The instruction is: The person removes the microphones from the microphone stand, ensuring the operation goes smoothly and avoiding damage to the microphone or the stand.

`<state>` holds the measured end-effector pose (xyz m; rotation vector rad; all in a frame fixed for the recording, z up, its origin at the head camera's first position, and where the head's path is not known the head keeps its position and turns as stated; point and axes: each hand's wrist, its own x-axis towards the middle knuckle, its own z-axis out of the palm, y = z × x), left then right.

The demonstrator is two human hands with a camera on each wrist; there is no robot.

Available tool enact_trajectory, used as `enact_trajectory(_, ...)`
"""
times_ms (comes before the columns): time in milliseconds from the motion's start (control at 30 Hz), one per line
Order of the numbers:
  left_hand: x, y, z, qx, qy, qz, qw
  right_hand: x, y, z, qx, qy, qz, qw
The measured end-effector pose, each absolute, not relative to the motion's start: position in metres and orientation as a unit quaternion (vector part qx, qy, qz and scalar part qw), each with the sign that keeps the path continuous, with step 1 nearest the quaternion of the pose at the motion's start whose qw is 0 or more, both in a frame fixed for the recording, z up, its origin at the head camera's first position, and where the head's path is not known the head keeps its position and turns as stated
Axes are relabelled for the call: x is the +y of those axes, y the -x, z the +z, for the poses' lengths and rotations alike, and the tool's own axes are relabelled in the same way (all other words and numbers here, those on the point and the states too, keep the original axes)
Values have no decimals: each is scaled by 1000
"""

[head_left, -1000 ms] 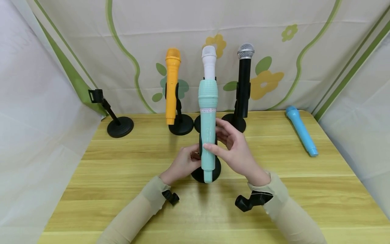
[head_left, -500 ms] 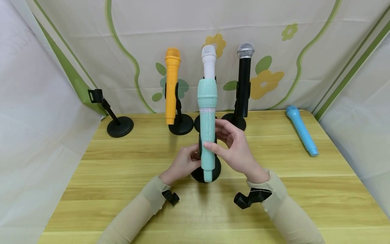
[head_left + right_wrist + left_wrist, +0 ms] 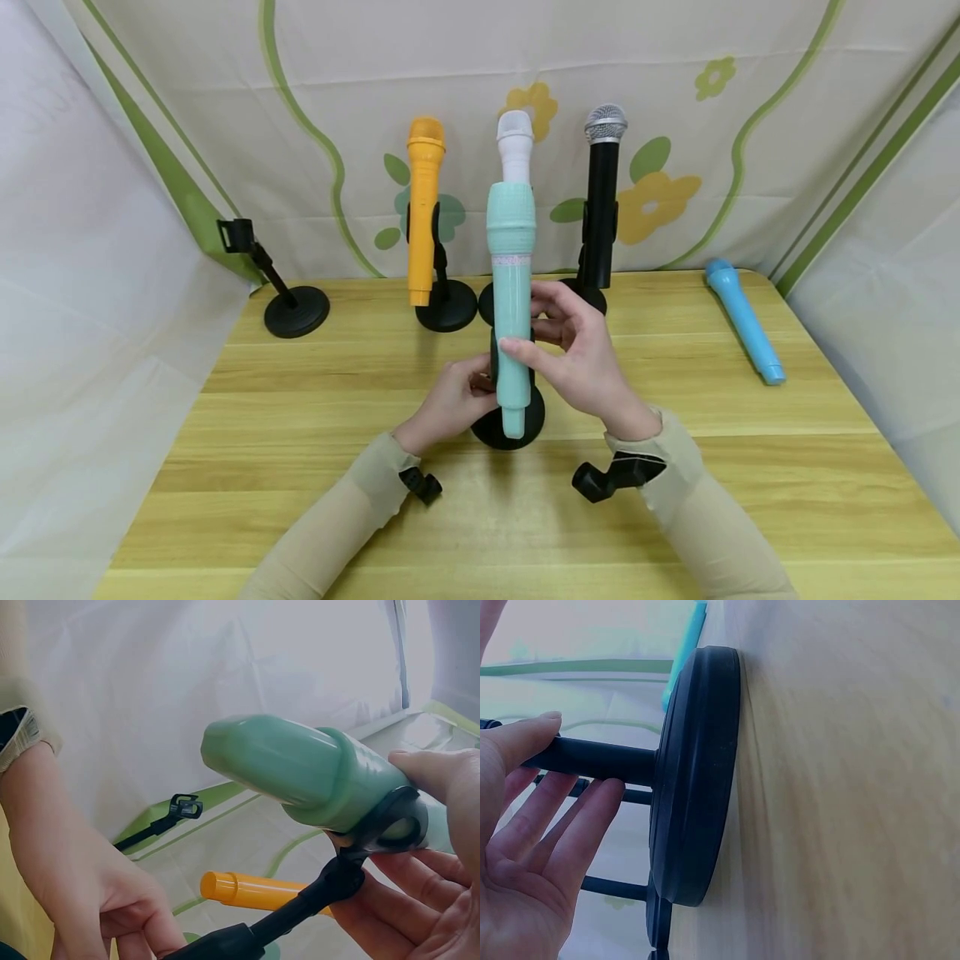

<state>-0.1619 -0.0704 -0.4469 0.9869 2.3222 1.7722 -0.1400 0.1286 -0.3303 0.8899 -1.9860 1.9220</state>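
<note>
A mint-green microphone (image 3: 513,296) stands nearly upright at the middle of the table, seated in the clip (image 3: 409,817) of a black desk stand (image 3: 486,431). My right hand (image 3: 588,358) grips its lower body, thumb in front and fingers behind. Low on the same stand, my left hand (image 3: 452,400) holds the post (image 3: 604,759) between thumb and fingers, as the left wrist view shows. The stand's round base (image 3: 697,776) rests on the wood. In the head view the microphone hides most of the post and part of the clip.
Behind stand a yellow microphone (image 3: 424,208), a white microphone (image 3: 514,150) and a black microphone (image 3: 602,208), each on a stand. A stand with a bare clip (image 3: 296,311) is at the back left. A blue microphone (image 3: 744,321) lies at the right.
The mint-green microphone has slid a little upward in the clip, and my right hand has risen with it. My left hand and the stand's base have stayed put.
</note>
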Motion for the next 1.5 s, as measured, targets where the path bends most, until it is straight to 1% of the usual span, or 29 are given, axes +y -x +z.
enact_trajectory(433,-71,163,-447,756,-321,569,30,126,148,-322,-673,-289,669,123)
enact_trajectory(900,-71,162,-447,756,-322,569,28,125,155,-316,-689,-259,667,111)
enact_trajectory(1200,-68,160,-440,760,-314,568,32,123,158,-315,-690,-242,673,114)
enact_trajectory(1500,-71,163,-448,748,-332,574,22,121,160,-313,-680,-242,680,130)
